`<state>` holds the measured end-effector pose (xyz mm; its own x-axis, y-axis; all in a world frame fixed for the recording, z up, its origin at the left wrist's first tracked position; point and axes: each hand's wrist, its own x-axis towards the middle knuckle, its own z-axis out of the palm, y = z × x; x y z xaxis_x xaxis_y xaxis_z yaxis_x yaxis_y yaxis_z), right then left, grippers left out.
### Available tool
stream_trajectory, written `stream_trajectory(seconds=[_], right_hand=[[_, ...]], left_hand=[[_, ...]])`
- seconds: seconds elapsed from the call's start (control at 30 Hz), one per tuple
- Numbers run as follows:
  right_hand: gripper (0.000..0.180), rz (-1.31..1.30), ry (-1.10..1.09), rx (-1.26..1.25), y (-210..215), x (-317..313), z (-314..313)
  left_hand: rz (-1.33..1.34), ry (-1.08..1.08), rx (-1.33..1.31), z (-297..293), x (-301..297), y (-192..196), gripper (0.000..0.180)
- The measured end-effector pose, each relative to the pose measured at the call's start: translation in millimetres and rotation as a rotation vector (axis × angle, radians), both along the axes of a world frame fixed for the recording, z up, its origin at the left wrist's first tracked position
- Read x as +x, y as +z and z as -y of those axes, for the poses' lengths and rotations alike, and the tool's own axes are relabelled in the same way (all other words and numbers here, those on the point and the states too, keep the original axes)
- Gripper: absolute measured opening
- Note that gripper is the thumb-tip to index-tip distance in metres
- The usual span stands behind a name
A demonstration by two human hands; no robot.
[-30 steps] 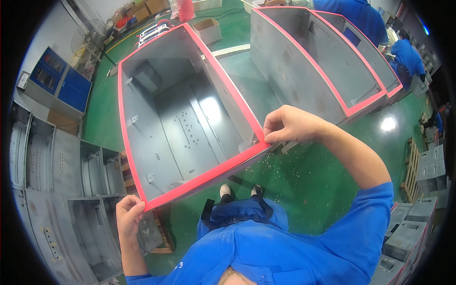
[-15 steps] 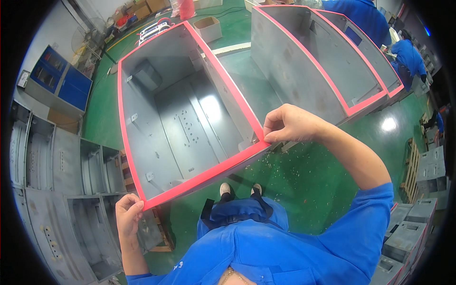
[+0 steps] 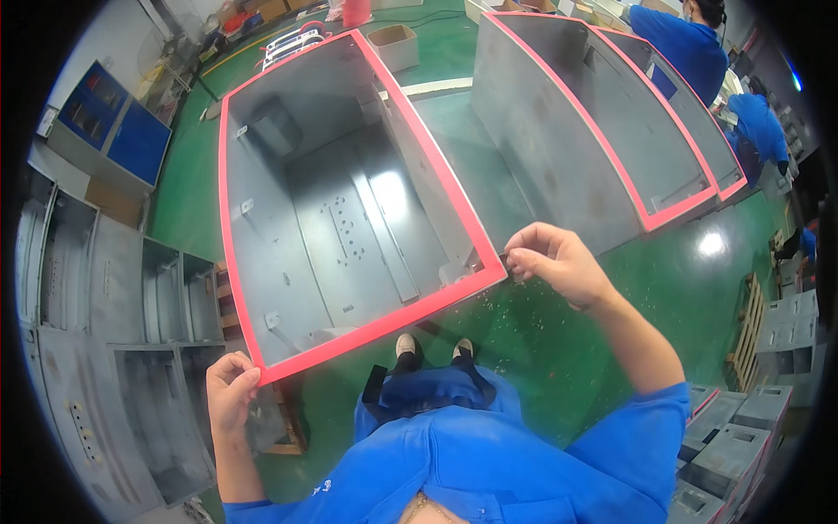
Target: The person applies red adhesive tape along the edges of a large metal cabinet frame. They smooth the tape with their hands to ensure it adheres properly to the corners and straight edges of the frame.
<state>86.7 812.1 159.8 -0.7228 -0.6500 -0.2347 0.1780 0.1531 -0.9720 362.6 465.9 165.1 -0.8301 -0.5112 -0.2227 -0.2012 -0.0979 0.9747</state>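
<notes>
A large grey metal cabinet (image 3: pixel 345 297) lies with its opening facing up, and pink tape (image 3: pixel 384 327) runs along its rim. At the near left corner, my left hand (image 3: pixel 231 390) is closed in a pinch, its thumb against the end of the tape. My right hand (image 3: pixel 559 262) is just off the near right corner, thumb and forefinger pressed together. Whatever is between those fingertips is too small to make out. Inside the cabinet are small brackets and a back panel with several holes.
More pink-rimmed grey cabinets (image 3: pixel 602 131) stand to the right, with people in blue (image 3: pixel 690 52) beyond them. Grey metal housings (image 3: pixel 96 288) line the left side, near a blue cupboard (image 3: pixel 135 144). Stacked grey boxes (image 3: pixel 729 445) and a wooden pallet (image 3: pixel 749 332) are at right.
My right hand has moved off the cabinet's near right corner, outward to the right and slightly down. My left hand stays at the near left corner. The view has shifted slightly.
</notes>
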Motion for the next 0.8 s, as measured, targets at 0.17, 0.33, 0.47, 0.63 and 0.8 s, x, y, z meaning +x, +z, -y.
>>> stream_trajectory(seconds=[0.17, 0.33, 0.47, 0.63, 0.8], right_hand=[[0.020, 0.082, -0.025, -0.067, -4, 15, 7], [0.018, 0.122, -0.033, -0.074, -4, 15, 9], [0.020, 0.153, -0.040, -0.049, -3, 13, 11], [0.020, 0.166, -0.026, -0.024, -1, 10, 12], [0.021, 0.137, -0.014, -0.008, 2, 9, 12]], left_hand=[[-0.016, -0.004, 0.007, -1, 1, 1, 0.012], [-0.042, -0.035, -0.037, 0, 2, -2, 0.013], [-0.046, -0.035, -0.048, -1, -1, -3, 0.014], [-0.052, -0.031, -0.031, -2, 0, -3, 0.014], [-0.085, -0.028, -0.026, -1, 0, -7, 0.014]])
